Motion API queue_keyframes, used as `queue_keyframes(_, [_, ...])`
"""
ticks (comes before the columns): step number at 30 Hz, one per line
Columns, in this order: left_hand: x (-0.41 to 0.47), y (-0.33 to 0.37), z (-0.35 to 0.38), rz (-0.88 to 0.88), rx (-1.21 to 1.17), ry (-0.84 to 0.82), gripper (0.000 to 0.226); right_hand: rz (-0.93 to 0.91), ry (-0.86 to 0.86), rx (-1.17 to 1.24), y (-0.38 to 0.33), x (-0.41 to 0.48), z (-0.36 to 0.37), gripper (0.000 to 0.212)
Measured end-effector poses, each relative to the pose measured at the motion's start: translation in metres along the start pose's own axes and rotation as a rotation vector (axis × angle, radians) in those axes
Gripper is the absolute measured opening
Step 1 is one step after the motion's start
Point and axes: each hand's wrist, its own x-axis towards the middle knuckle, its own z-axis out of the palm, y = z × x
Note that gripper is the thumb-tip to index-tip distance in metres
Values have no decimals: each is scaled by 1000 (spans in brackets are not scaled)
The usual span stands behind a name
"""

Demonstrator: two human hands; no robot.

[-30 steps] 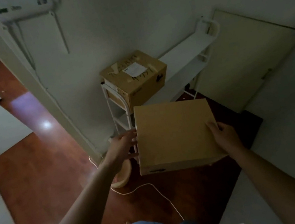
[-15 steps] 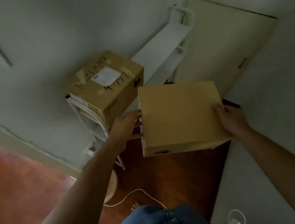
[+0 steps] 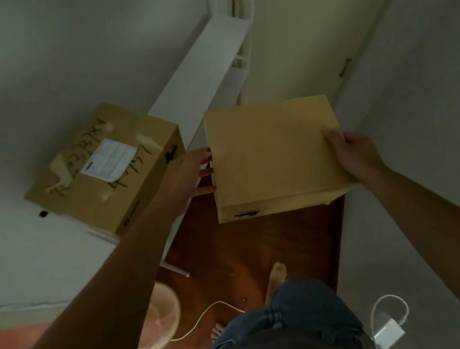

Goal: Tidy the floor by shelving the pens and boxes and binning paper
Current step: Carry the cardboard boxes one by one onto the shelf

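My left hand (image 3: 192,175): fingers out straight, tips pressed against the left side wall of the plain box (image 3: 274,151); none curled round it

My right hand (image 3: 354,152): thumb laid on the box's top near its right edge, the other fingers wrapped under that edge, out of sight; a firm grip

Plain box: brown cardboard, closed, top bare, a small dark mark on the near side wall; held level in the air between my two hands, above the floor (image 3: 251,247), its far edge over the near part of the white rack (image 3: 219,50) as I see it

Labelled box (image 3: 104,168): brown cardboard, white label and dark handwriting on top; sits on the rack's top at the wall end, just left of my left hand

Rack: long, narrow, white, running along the wall toward a pale door (image 3: 306,37)

Floor: reddish wood; on it a round pale object (image 3: 162,321), which I cannot identify, and a white cable (image 3: 215,309) beside it

White charger (image 3: 389,334): with looped cord, on the grey surface at my right
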Motion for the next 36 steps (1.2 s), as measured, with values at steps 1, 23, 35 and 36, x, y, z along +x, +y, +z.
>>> queue_keyframes(1, [16, 8, 7, -4, -2, 8, 36, -1, 5, -3, -3, 18, -2, 69])
queue_keyframes(23, [189, 133, 10, 25, -132, 317, 39, -285, -276, -117, -177, 307, 51, 55])
queue_keyframes(35, [216, 154, -55, -132, -85, 460, 64, -376, -492, -181, -261, 363, 166, 65])
queue_keyframes(36, [214, 152, -59, -149, -98, 479, 65, -399, -527, -193, -267, 364, 175, 61])
